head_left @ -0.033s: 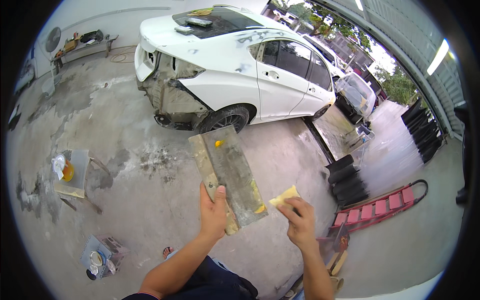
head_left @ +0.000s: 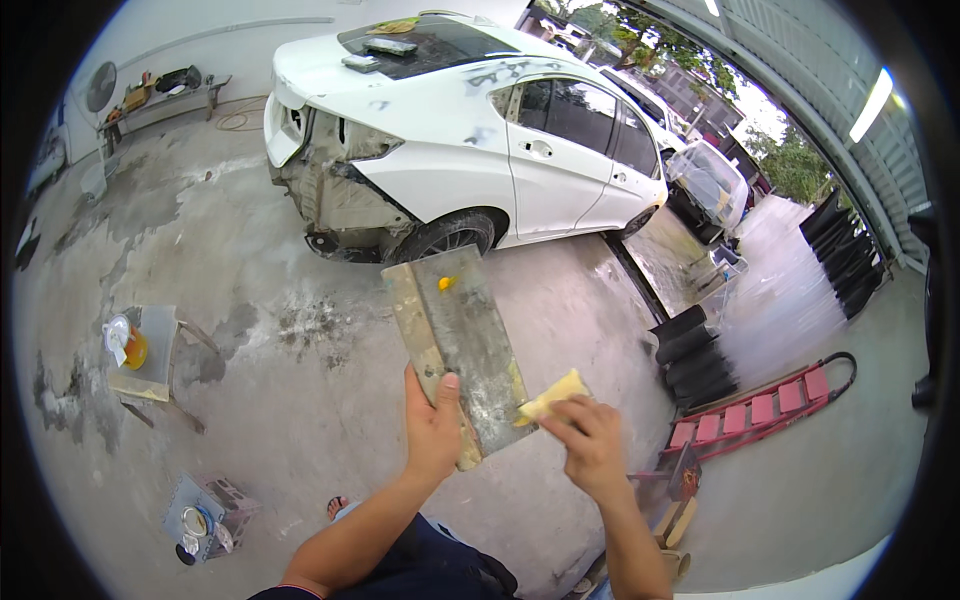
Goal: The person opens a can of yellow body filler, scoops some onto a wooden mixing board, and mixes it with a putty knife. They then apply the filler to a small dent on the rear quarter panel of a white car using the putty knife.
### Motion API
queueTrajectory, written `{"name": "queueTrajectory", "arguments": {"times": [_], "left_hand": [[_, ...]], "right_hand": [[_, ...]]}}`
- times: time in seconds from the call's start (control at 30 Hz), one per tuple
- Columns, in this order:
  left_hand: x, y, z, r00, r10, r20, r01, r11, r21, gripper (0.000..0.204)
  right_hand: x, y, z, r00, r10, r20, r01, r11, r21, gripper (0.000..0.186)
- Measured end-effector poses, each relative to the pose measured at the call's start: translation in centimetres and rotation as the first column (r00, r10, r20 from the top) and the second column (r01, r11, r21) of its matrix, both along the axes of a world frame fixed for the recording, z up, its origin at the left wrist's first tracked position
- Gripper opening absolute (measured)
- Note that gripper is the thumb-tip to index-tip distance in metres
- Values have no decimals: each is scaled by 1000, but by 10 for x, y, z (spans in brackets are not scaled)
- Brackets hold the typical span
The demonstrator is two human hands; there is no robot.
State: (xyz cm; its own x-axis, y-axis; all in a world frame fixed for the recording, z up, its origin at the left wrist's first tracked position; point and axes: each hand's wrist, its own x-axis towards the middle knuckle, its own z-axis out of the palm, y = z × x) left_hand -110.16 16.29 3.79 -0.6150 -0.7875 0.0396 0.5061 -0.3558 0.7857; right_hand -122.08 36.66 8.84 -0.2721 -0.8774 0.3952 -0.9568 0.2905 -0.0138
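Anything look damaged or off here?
Yes: the white car has a stripped-looking rear corner, outer cover apparently missing, bare structure showing. Grey patches mark its side. Dark stains blotch the floor. The board in the left hand has yellow smears but no obvious break.

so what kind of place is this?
Likely an auto body workshop: there's a white car with a stripped rear corner and grey patches; the left hand holds a flat board bearing a yellow dab.
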Motion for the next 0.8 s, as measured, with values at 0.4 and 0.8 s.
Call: {"name": "queueTrajectory", "arguments": {"times": [0.4, 0.8], "left_hand": [[-42, 34, 0, 999, -28, -23, 32, 977, 209, 43], [-47, 59, -24, 997, -60, 48, 42, 949, 313, 41]], "right_hand": [[-32, 28, -21, 877, 168, 451, -29, 954, -299, 54], [-31, 55, 10, 992, 126, 30, -129, 986, 110, 66]]}}
